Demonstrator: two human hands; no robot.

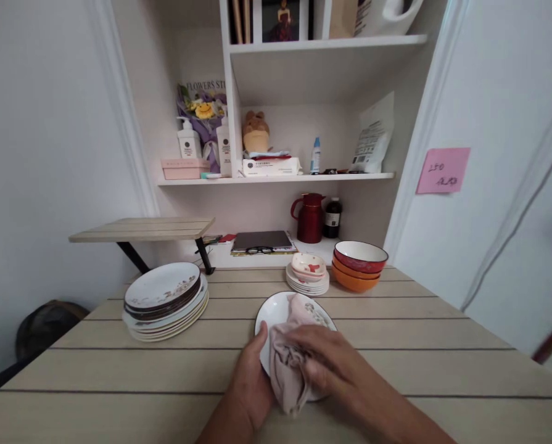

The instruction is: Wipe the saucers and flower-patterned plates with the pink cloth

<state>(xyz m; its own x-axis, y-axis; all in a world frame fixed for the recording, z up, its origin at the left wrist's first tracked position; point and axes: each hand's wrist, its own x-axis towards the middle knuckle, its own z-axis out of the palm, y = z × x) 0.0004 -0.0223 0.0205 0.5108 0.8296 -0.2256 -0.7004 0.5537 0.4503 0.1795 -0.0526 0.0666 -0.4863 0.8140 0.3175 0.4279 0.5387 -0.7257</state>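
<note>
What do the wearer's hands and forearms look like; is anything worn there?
The left hand and right hand are bare, without gloves. The left forearm and right forearm show no sleeve, watch or bracelet within the frame. No rings show, though not every finger is visible.

This is a home: plates (pixel 162 288) stacked on a tabletop (pixel 141 373), shelves (pixel 368 176) with a bouquet (pixel 205 111) and apparently a plush toy (pixel 256 126).
</note>
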